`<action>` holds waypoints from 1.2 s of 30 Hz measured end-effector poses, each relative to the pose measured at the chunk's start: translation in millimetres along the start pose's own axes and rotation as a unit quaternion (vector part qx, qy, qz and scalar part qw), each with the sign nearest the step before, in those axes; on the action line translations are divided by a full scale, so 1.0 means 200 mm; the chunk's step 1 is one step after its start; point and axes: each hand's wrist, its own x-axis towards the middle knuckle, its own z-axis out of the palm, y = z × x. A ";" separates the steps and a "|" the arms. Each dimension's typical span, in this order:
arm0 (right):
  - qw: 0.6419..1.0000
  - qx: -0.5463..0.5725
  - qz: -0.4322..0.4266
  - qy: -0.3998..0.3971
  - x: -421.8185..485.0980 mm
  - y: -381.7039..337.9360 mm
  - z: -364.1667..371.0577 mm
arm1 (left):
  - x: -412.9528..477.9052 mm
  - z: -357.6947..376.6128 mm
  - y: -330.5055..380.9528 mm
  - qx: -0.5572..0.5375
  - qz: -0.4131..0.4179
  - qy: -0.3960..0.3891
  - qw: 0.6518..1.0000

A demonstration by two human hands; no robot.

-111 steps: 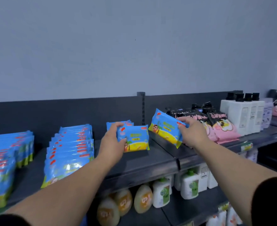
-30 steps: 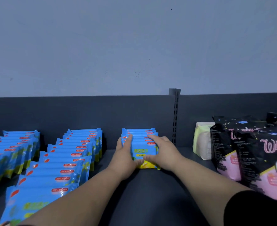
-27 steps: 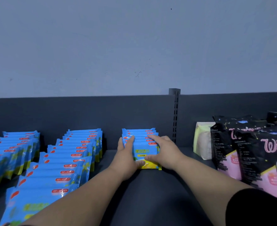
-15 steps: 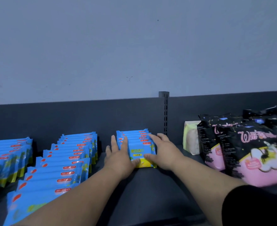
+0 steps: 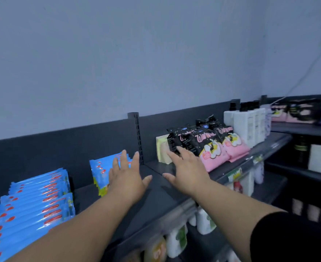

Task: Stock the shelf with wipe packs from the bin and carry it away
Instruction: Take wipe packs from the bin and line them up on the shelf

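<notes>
Both hands hover empty, fingers spread: left hand in front of the short row of blue wipe packs at the back of the shelf, right hand over bare shelf beside it. Stocking seems midway; next needs more packs from the bin, which is out of view.

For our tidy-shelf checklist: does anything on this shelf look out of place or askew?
One pale yellow pack stands alone at the back beside the black-and-pink packs, matching no neighbour. The blue wipe packs look tidy.
</notes>
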 end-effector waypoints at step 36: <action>0.942 -0.068 0.314 -0.101 -1.92 1.69 -0.47 | -1.25 0.61 1.85 -0.081 0.219 -0.138 0.962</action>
